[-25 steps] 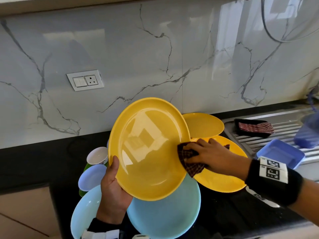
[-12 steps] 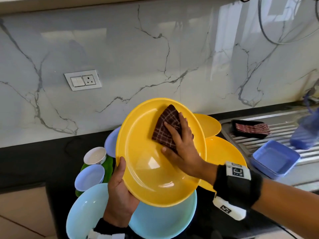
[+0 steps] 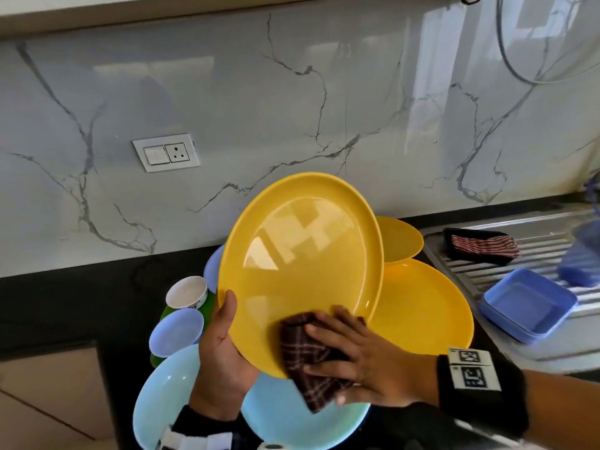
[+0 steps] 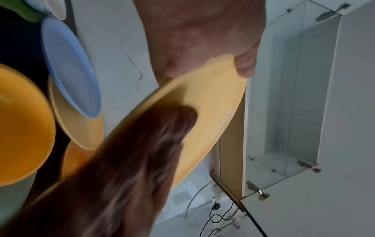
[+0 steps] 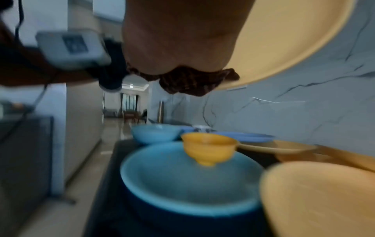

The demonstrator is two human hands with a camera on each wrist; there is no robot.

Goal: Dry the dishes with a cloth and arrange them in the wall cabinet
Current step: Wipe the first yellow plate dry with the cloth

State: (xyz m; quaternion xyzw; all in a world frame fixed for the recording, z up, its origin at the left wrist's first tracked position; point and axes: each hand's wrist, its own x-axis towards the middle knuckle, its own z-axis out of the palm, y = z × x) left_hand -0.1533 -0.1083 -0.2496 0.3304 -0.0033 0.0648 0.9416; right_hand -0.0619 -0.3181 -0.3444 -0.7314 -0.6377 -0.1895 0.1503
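1. Head view: the right hand (image 3: 367, 358) had swept the checked cloth (image 3: 308, 355) from the upper part of the yellow plate (image 3: 302, 267) half a second before down to its lower rim, where the fingers (image 3: 328, 329) lay spread and fairly straight, pressing the cloth flat. The left hand (image 3: 220, 352) gripped the plate's lower left edge, thumb on the face, holding it tilted above the black table (image 3: 58, 306). By my reading the face was nearly wiped and the back or the cabinet came next. More yellow plates (image 3: 422, 306), pale blue plates (image 3: 285, 414), a lilac saucer (image 3: 177, 331) and a white cup (image 3: 186, 292) waited below. A marble wall carried a switch plate (image 3: 165, 152); a steel drainboard (image 3: 506, 261) held a blue tub (image 3: 529, 306).

2. Left wrist view: the left fingers (image 4: 245, 64) curled over the plate's rim, with the blurred cloth (image 4: 129, 168) against its face. Behind stood the wall cabinet (image 4: 294, 96), door open, shelves bare.

3. Right wrist view: the cloth (image 5: 192, 81) bunched under the palm against the plate (image 5: 284, 40). A small yellow bowl (image 5: 209, 149) sat beyond a blue plate (image 5: 182, 179); a corridor ran off behind.
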